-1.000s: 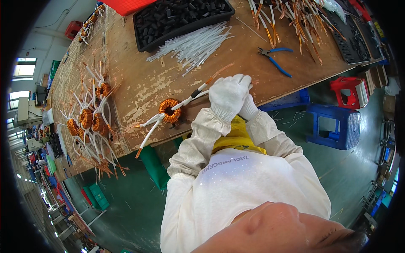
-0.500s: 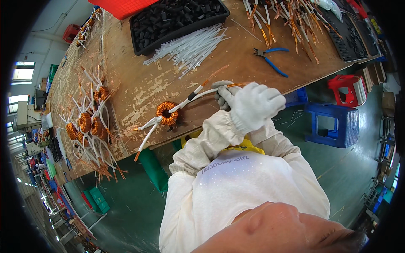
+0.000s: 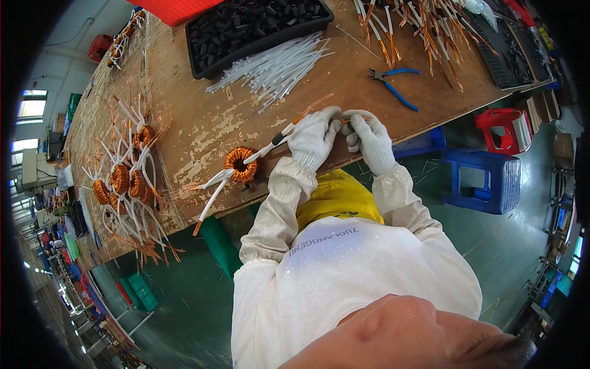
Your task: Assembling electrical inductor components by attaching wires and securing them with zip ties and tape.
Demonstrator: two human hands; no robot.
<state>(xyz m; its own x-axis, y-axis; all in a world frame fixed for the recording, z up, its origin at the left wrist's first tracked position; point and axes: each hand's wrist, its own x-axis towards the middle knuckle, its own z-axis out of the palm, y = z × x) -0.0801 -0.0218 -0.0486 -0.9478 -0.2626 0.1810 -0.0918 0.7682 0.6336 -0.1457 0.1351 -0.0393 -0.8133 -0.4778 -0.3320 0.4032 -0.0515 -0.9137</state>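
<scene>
A ring coil [image 3: 244, 176] wound with copper wire lies near the table's front edge. White-sleeved leads [image 3: 265, 150] run from it toward my hands, with a short black tube [image 3: 278, 139] around one of them. My left hand [image 3: 313, 136], in a white glove, is closed around a lead just beyond the black tube. Close on its right, my gloved right hand [image 3: 371, 136] pinches the copper wire end [image 3: 364, 119] between thumb and fingers. Another bare copper end [image 3: 314, 106] sticks up behind my left hand. My fingers hide the middle of the held lead.
Several similar coils [image 3: 120, 178] are heaped at left. White cable ties [image 3: 270, 67] lie before a black tray [image 3: 192, 52] of black tubes. Blue-handled cutters [image 3: 399, 92] and loose leads [image 3: 424, 27] are at far right. A blue stool [image 3: 482, 181] stands beyond the table edge.
My hands overlapped half a second ago, the left arm crossing in front. Now they are side by side: the left has moved left onto the lead, the right shows at the wire end.
</scene>
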